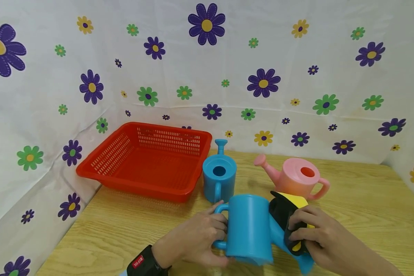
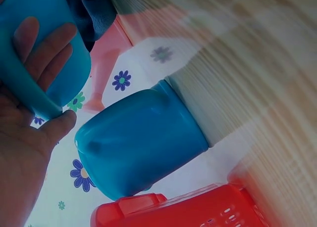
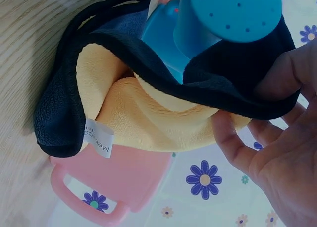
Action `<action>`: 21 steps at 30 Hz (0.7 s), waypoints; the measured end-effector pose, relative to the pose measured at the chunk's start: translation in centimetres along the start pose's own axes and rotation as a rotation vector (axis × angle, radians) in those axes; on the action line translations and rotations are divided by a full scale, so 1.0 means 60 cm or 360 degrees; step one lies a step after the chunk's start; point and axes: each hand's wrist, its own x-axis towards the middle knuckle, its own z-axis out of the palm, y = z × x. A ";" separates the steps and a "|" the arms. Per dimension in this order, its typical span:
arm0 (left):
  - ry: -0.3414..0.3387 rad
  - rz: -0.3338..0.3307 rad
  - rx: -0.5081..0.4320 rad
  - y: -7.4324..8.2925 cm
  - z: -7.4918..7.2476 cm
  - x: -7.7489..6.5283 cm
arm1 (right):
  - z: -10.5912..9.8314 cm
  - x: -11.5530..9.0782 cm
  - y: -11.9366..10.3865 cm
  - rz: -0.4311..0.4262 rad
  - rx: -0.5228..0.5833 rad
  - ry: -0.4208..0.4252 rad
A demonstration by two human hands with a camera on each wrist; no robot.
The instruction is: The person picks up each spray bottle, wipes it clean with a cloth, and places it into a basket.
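Note:
My left hand (image 1: 202,234) grips the handle of a blue watering can (image 1: 249,228), its fingers through the loop in the left wrist view. The can is tilted, with its spout running right and towards me. In my right hand (image 1: 323,234) is a folded black and yellow cloth (image 1: 282,210), pinched between thumb and fingers against the spout. The right wrist view shows the cloth's yellow side (image 3: 153,118), black edging and a white label (image 3: 99,136). Beside it there is the can's sprinkler head (image 3: 237,14) with small holes.
A second blue watering can (image 1: 209,188) stands upright behind the held one. To the right, a pink watering can (image 1: 291,178) stands just past the cloth. A red plastic basket (image 1: 148,166) sits at the back left, near a flower-patterned curtain (image 1: 179,69). The table (image 1: 358,191) has a wood-grain top.

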 end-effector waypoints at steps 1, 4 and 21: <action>0.0013 0.0000 0.0006 0.000 0.000 -0.001 | 0.000 -0.002 -0.001 -0.0005 0.0001 0.0001; 0.0041 -0.0010 0.0015 -0.001 -0.001 -0.003 | -0.003 -0.007 -0.003 0.0008 -0.0011 -0.0010; 0.0014 -0.0057 -0.0035 -0.005 0.004 -0.013 | -0.026 -0.019 -0.008 -0.0019 0.0007 -0.0115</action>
